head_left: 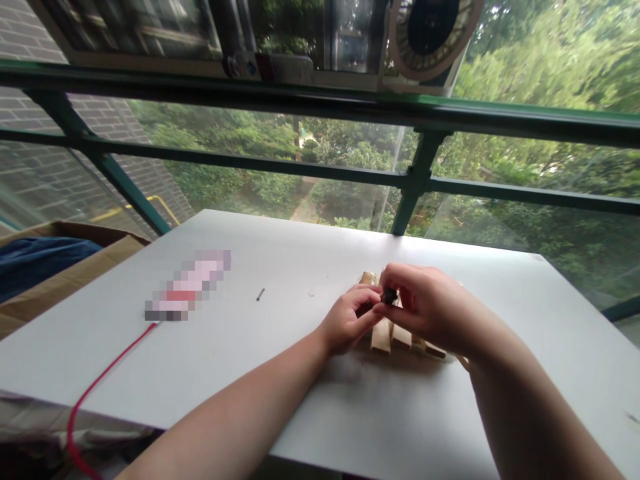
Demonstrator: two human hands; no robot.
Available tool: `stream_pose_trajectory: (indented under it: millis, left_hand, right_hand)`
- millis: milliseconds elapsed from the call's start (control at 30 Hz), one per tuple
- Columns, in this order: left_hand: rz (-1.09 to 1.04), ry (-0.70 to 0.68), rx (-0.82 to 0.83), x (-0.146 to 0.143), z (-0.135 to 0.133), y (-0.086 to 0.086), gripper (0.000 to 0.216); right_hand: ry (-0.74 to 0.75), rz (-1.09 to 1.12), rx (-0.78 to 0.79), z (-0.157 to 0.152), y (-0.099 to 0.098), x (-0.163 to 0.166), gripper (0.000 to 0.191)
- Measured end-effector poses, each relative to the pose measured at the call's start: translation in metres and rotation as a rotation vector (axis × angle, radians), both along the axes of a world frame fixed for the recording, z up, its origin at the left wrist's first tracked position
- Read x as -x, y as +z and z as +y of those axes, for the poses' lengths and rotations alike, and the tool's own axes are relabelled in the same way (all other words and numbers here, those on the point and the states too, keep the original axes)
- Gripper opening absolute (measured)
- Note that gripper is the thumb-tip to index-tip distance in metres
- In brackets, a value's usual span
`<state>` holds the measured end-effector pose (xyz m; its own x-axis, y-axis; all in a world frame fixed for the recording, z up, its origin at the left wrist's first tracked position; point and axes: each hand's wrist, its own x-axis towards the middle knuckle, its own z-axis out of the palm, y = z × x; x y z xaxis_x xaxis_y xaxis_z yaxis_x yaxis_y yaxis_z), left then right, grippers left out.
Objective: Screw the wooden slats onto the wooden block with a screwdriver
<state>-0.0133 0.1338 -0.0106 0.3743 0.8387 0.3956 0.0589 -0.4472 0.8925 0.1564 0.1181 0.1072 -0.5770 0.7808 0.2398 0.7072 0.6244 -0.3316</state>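
Observation:
My right hand (420, 298) pinches a small black piece (389, 297) between thumb and fingers. It is too small and too covered to name. From the left, my left hand (349, 319) closes its thumb and fingertips against the same piece, so the two hands meet there. Just below and behind them, several pale wooden blocks (381, 339) lie close together on the white table (240, 373). Both hands hide most of these blocks and whatever they rest on.
A thin nail-like metal piece (261, 294) lies left of my hands. Farther left is a blurred-out flat object (193, 283) with a red cable (100, 380) running off the front edge. A cardboard box (100, 273) stands beside the table; a green railing (320, 97) runs behind it.

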Motion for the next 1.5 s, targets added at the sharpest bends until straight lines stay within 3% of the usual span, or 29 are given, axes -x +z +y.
stream_pose_trajectory:
  millis: [433, 600, 767, 1500]
  left_hand:
    - [0.035, 0.017, 0.004, -0.002, 0.001, -0.003, 0.025]
    - [0.046, -0.004, 0.028, 0.0, 0.002, -0.003, 0.021]
    - [0.052, -0.004, 0.047, 0.001, 0.004, -0.003, 0.014]
    - [0.1, -0.006, 0.03, 0.001, 0.005, -0.006, 0.018]
  right_hand:
    - [0.02, -0.007, -0.031, -0.002, 0.0, 0.002, 0.005]
    - [0.103, -0.013, 0.038, -0.005, 0.003, 0.003, 0.017]
    - [0.068, -0.042, 0.043, -0.007, 0.005, 0.003, 0.021]
    - [0.023, -0.102, 0.048, -0.007, 0.002, 0.004, 0.011]
